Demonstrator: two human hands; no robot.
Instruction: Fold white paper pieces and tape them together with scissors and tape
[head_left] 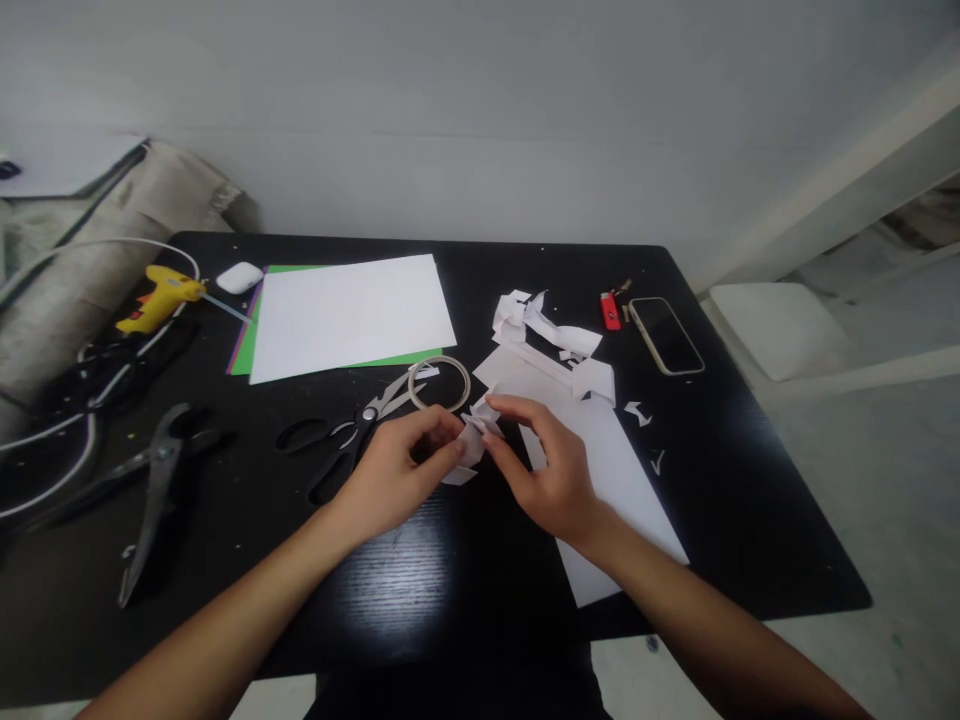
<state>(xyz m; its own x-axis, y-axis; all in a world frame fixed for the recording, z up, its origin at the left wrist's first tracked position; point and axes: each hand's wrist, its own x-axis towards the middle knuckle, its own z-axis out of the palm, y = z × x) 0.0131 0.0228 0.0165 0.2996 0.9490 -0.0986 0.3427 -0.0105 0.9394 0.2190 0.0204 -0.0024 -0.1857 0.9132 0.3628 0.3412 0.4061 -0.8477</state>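
Between both hands is a small folded piece of white paper [470, 447], held just above the black table. My left hand [401, 465] is closed, thumb and fingers pinching the paper's left side. From the other side, my right hand [546, 465] pinches its upper right part between thumb and forefinger. Beside the left hand lie scissors [369, 414] with black handles, blades partly open. A roll of tape [466, 378] rests right behind the paper, overlapping the blade tips. Under my right wrist a white sheet [626, 500] lies flat, with folded paper pieces [555, 340] at its far end.
White sheets [349, 315] cover green paper [405, 358] at the back. On the left are a yellow glue gun [161, 297], a white case [240, 278] and pliers [161, 460]. A red lighter [609, 311], a phone [666, 336] and paper scraps [639, 412] lie on the right.
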